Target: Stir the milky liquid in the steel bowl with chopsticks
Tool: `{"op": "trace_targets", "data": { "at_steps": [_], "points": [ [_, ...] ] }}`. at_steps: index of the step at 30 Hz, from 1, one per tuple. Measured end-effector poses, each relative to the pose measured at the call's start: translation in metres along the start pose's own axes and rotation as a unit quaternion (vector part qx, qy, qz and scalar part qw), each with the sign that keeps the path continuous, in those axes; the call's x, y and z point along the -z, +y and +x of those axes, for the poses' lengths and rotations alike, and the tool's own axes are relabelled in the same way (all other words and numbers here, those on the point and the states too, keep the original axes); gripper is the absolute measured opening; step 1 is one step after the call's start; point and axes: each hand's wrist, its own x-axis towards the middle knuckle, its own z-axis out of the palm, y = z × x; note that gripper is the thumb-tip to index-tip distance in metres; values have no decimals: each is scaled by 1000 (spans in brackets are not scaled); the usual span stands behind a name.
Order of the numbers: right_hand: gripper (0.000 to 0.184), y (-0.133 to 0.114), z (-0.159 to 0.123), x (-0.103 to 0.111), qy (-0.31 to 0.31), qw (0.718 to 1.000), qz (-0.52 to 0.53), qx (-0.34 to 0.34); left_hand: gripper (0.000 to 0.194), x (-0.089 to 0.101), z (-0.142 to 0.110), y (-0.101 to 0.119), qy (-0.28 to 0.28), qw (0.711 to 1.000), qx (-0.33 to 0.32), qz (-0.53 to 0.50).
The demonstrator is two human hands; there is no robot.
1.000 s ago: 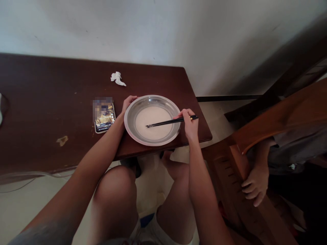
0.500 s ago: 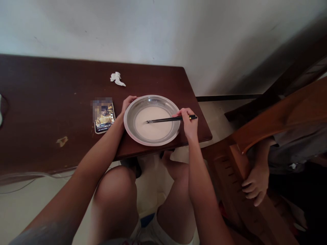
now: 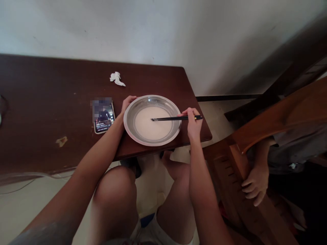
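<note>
Head view: apparently bracing a round silver metal basin (image 3: 152, 101) of milky liquid (image 3: 153, 131) on the dark-brown wooden surface (image 3: 51, 85) with the left hand (image 3: 128, 101), closure impossible to tell, while gripping slim black chopsticks (image 3: 168, 118) near their rear end in the right hand (image 3: 193, 123), presumably for reach.

No readable text, label or number; only tiny, blurred marks (image 3: 103, 127) on the lit phone (image 3: 105, 117).
</note>
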Motion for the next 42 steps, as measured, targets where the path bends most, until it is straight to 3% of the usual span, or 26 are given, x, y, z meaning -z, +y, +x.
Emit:
{"op": "trace_targets", "data": {
  "at_steps": [2,8,14,20,22,26,33,39,42],
  "points": [
    [31,2,1,2,21,1000,6,-9,36,0,1,-1,-10,1000,-1,-3],
    [28,-1,-2,-5,-90,996,11,-20,38,1,2,-1,-22,999,15,-25],
    [31,1,0,2,16,1000,2,-11,38,2,3,-1,-13,1000,1,-23],
    [27,-1,-3,-5,-92,995,16,-21,32,2,3,-2,-5,1000,10,-23],
    [26,-2,-2,-5,-79,997,4,-9,30,1,2,-1,1,1000,1,-18],
    [30,0,0,2,4,1000,-1,-12,34,-1,-1,0,6,1000,1,-9],
    [27,-1,-3,-5,-92,995,19,-27,35,2,2,-1,-14,1000,0,-25],
    [30,2,1,2,22,1000,5,-19,37,2,2,-1,-15,1000,5,-20],
    [31,2,0,1,-26,999,17,-34,39,2,2,-1,-15,1000,0,-16]
  ]
}}
